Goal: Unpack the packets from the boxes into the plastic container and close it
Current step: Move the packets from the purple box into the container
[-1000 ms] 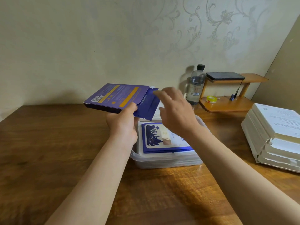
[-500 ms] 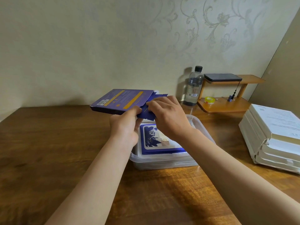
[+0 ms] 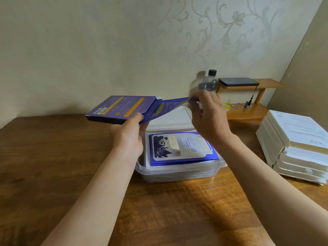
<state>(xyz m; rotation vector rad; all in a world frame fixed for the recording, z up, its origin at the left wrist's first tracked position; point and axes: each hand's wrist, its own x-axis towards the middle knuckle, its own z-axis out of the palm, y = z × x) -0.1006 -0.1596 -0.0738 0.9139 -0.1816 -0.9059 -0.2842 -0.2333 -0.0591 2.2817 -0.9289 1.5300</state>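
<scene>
My left hand (image 3: 128, 137) grips a flat purple box (image 3: 120, 109) with yellow stripes, held level above the table. My right hand (image 3: 208, 118) pinches the far edge of a purple packet (image 3: 168, 108) that sticks halfway out of the box's open right end. Below them a clear plastic container (image 3: 177, 173) sits on the table with blue and white packets (image 3: 179, 148) lying flat inside. A white lid (image 3: 174, 119) lies just behind the container.
A stack of white boxes (image 3: 294, 148) stands at the right on the wooden table (image 3: 53, 166). At the back right a small wooden shelf (image 3: 248, 110) carries a black device (image 3: 237, 81); a water bottle (image 3: 210, 81) stands beside it. The wall is close behind.
My right hand went into the box's open end, took hold of a purple packet and has drawn it out to the right. The left hand keeps the box steady.
</scene>
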